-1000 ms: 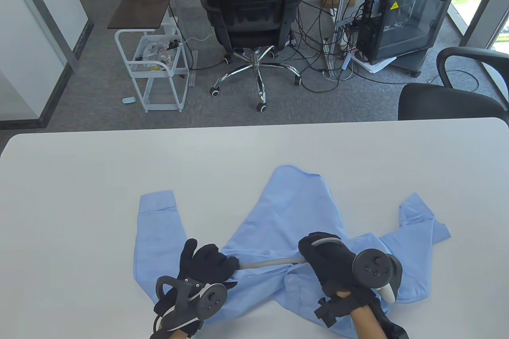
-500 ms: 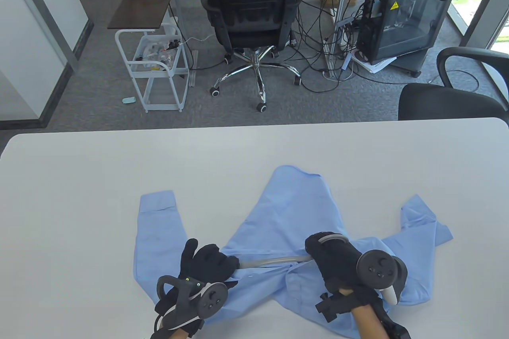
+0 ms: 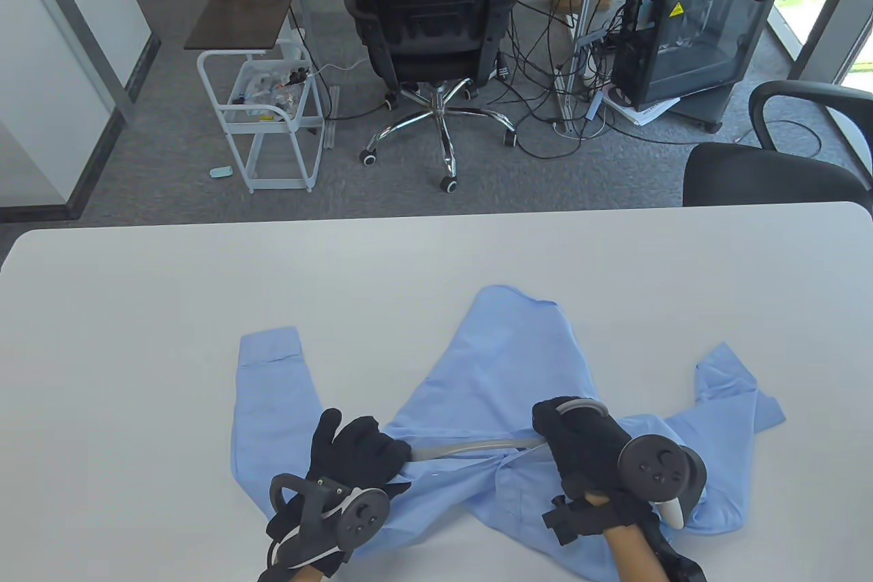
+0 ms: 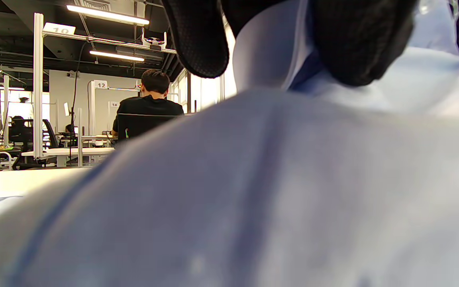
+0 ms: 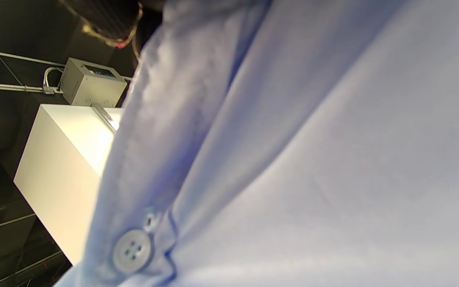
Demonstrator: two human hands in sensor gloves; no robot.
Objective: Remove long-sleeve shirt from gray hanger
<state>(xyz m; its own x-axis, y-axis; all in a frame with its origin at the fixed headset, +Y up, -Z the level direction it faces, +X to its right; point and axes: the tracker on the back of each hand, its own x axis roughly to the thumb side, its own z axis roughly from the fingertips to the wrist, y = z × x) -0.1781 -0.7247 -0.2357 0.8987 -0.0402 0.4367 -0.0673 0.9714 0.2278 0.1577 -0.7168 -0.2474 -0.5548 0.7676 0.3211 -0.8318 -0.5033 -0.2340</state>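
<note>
Light blue long-sleeve shirt [image 3: 491, 377] spread on white table [image 3: 136, 309], gray hanger [image 3: 470, 449] partly exposed at collar, left hand [image 3: 358, 452] gripping shirt fabric, right hand [image 3: 583, 445] curled around hanger hook.

Most of the curved gray plastic hanger [image 3: 470, 449] is hidden: only a short arc is seen between the two black-gloved hands, its left end covered by the left hand [image 3: 354, 456], its right part by the right hand [image 3: 586, 449] and the light-blue long-sleeve cotton shirt [image 3: 491, 370]. The near hem of the shirt and both forearms are cut off by the near edge of the table view. Both wrist views are filled by blurred blue cloth, so neither hand's grip can be judged there.
</note>
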